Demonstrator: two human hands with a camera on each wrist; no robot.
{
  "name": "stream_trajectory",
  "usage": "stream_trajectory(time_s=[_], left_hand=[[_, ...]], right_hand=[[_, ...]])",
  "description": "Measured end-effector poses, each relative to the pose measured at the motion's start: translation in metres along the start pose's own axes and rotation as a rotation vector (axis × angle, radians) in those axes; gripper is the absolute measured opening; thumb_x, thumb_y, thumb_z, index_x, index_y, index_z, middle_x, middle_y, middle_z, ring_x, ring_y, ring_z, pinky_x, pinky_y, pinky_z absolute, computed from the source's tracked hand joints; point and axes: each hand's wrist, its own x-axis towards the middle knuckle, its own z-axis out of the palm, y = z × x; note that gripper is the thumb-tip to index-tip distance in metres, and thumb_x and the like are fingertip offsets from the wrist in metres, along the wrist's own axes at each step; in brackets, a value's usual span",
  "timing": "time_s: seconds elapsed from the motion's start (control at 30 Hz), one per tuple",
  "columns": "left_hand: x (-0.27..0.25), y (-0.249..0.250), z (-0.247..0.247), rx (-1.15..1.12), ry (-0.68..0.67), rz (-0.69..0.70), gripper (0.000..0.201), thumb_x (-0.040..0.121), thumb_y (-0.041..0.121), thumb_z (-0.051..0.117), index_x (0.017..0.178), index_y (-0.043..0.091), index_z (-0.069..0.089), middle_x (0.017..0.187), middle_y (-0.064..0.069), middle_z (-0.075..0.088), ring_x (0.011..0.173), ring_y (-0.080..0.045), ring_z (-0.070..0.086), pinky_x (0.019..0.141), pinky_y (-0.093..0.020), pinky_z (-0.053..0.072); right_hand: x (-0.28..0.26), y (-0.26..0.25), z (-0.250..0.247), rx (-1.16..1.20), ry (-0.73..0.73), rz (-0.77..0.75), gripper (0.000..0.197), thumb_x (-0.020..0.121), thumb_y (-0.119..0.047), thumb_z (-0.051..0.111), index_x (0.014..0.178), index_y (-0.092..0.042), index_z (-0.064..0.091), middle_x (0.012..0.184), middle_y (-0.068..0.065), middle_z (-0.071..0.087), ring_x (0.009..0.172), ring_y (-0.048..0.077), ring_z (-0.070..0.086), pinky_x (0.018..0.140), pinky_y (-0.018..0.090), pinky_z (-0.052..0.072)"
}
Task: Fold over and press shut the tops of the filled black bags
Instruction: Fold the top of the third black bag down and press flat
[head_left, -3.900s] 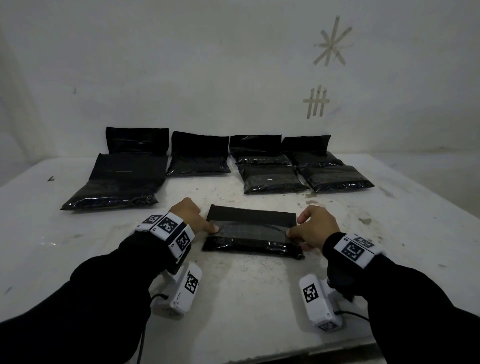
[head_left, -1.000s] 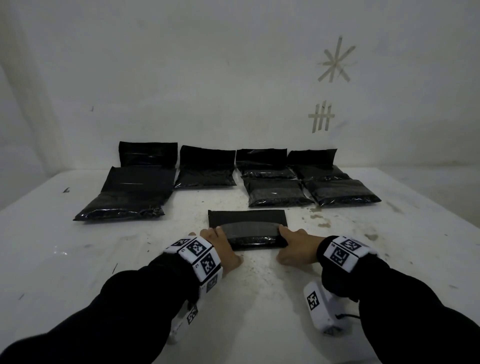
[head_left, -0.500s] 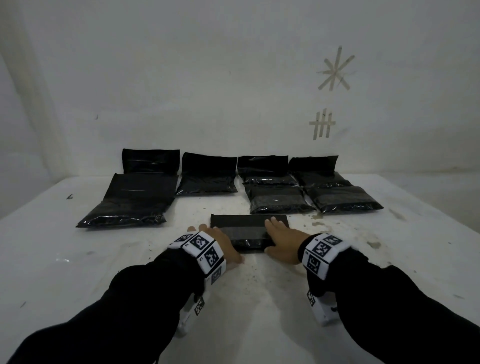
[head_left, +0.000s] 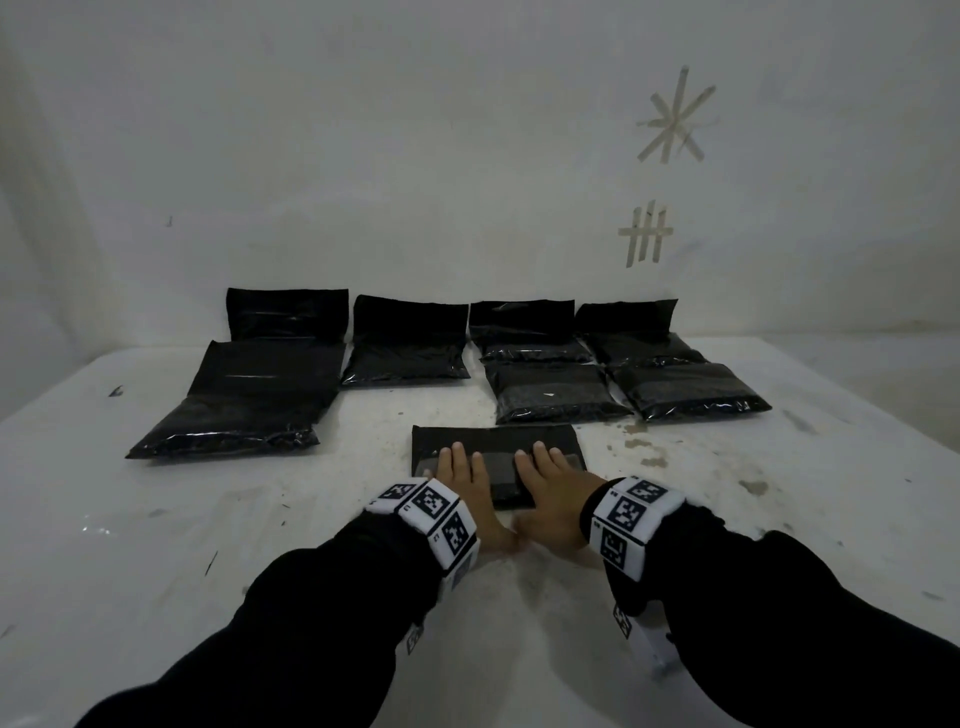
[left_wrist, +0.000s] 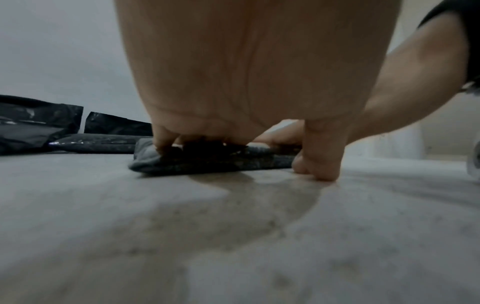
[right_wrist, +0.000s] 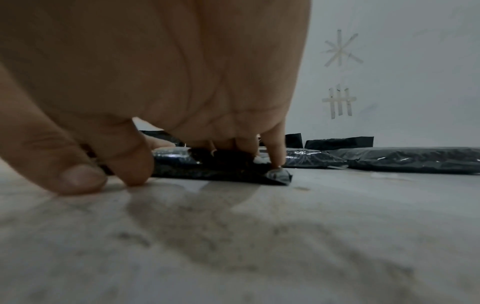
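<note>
A filled black bag (head_left: 498, 441) lies flat at the middle of the white table (head_left: 156, 545), its top folded over toward me. My left hand (head_left: 465, 475) and right hand (head_left: 545, 475) lie side by side on it, palms down, straight fingers pressing the fold. In the left wrist view the left hand (left_wrist: 233, 127) presses the bag (left_wrist: 182, 164) with its thumb tip on the table. In the right wrist view the right hand (right_wrist: 221, 131) presses the bag (right_wrist: 221, 172), thumb resting on the table.
Several more filled black bags lie in rows toward the wall: a large one (head_left: 244, 410) at the left, one (head_left: 405, 353) behind centre, two (head_left: 550, 395) (head_left: 685, 395) at the right. Tape marks (head_left: 672, 119) are stuck on the wall.
Both hands moved from the bag's side edges to its top and now lie flat together on it. The bag is narrower than 3.9 s ago, and the camera view lifted.
</note>
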Motion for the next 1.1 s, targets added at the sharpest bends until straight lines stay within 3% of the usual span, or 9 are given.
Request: stream_trajectory(time_s=[0.13, 0.23, 0.33, 0.43, 0.57, 0.7, 0.87, 1.03, 1.1], left_hand=[[0.002, 0.001, 0.002, -0.049, 0.004, -0.002, 0.104, 0.085, 0.057, 0.054, 0.15, 0.008, -0.011, 0.156, -0.017, -0.016, 0.145, -0.03, -0.013, 0.118, -0.045, 0.0], [0.001, 0.0, 0.002, -0.069, -0.007, 0.017, 0.108, 0.081, 0.063, 0.055, 0.15, 0.017, -0.015, 0.156, -0.018, -0.018, 0.145, -0.031, -0.015, 0.118, -0.047, 0.0], [0.0, -0.001, 0.002, -0.064, -0.021, 0.039, 0.111, 0.078, 0.067, 0.055, 0.15, 0.02, -0.014, 0.155, -0.017, -0.021, 0.144, -0.03, -0.018, 0.118, -0.047, -0.003], [0.003, -0.003, 0.004, -0.033, -0.018, 0.048, 0.115, 0.074, 0.07, 0.057, 0.15, 0.022, -0.014, 0.155, -0.018, -0.021, 0.144, -0.032, -0.018, 0.117, -0.049, -0.003], [0.007, -0.003, 0.008, -0.012, 0.011, 0.047, 0.12, 0.071, 0.068, 0.063, 0.149, 0.021, -0.015, 0.155, -0.018, -0.018, 0.145, -0.032, -0.014, 0.118, -0.048, 0.0], [0.008, -0.005, 0.013, -0.022, 0.024, 0.051, 0.123, 0.071, 0.067, 0.064, 0.149, 0.017, -0.017, 0.156, -0.015, -0.019, 0.144, -0.031, -0.016, 0.118, -0.048, -0.002], [0.01, -0.005, 0.014, -0.016, 0.03, 0.038, 0.12, 0.072, 0.067, 0.062, 0.15, 0.014, -0.013, 0.156, -0.015, -0.017, 0.145, -0.03, -0.015, 0.118, -0.049, -0.001], [0.005, -0.009, 0.007, -0.051, 0.013, 0.075, 0.125, 0.07, 0.071, 0.061, 0.149, 0.012, -0.016, 0.156, -0.013, -0.019, 0.145, -0.028, -0.016, 0.117, -0.045, -0.004], [0.002, -0.01, 0.006, -0.056, 0.025, 0.076, 0.126, 0.071, 0.069, 0.062, 0.149, 0.008, -0.016, 0.157, -0.012, -0.018, 0.145, -0.027, -0.014, 0.117, -0.042, -0.003]], right_hand=[[0.003, -0.007, -0.002, -0.181, 0.01, 0.048, 0.08, 0.093, -0.051, 0.036, 0.151, -0.016, -0.005, 0.158, 0.008, -0.017, 0.145, 0.026, -0.016, 0.115, 0.054, -0.001], [0.003, -0.005, -0.003, -0.14, 0.044, -0.016, 0.08, 0.094, -0.044, 0.04, 0.151, -0.013, -0.006, 0.158, 0.009, -0.016, 0.146, 0.025, -0.013, 0.117, 0.049, 0.002], [0.0, -0.002, -0.005, 0.016, -0.021, -0.06, 0.082, 0.094, -0.032, 0.044, 0.149, -0.024, -0.015, 0.158, 0.008, -0.014, 0.147, 0.026, -0.009, 0.118, 0.045, 0.007], [-0.003, -0.007, -0.007, -0.105, -0.047, -0.023, 0.077, 0.095, -0.039, 0.041, 0.149, -0.03, -0.013, 0.157, 0.009, -0.02, 0.145, 0.029, -0.014, 0.117, 0.051, 0.002], [-0.007, -0.027, -0.005, -0.387, 0.058, -0.008, 0.084, 0.094, -0.043, 0.045, 0.15, -0.012, -0.009, 0.156, 0.013, -0.02, 0.144, 0.032, -0.016, 0.115, 0.056, 0.0], [-0.01, -0.033, -0.006, -0.119, -0.036, -0.004, 0.097, 0.09, -0.028, 0.059, 0.149, -0.012, -0.016, 0.158, 0.013, -0.014, 0.146, 0.029, -0.008, 0.119, 0.047, 0.006], [-0.011, -0.036, -0.004, -0.373, 0.0, -0.007, 0.089, 0.093, -0.04, 0.05, 0.15, -0.01, -0.013, 0.157, 0.012, -0.018, 0.144, 0.033, -0.016, 0.115, 0.058, 0.001], [-0.013, -0.021, -0.01, -0.073, -0.031, -0.114, 0.093, 0.09, -0.025, 0.057, 0.15, -0.011, -0.013, 0.159, 0.004, -0.014, 0.147, 0.023, -0.008, 0.119, 0.046, 0.006], [-0.012, -0.016, -0.01, -0.079, -0.034, -0.145, 0.091, 0.09, -0.022, 0.056, 0.15, -0.011, -0.013, 0.159, 0.003, -0.015, 0.147, 0.021, -0.009, 0.119, 0.043, 0.006]])
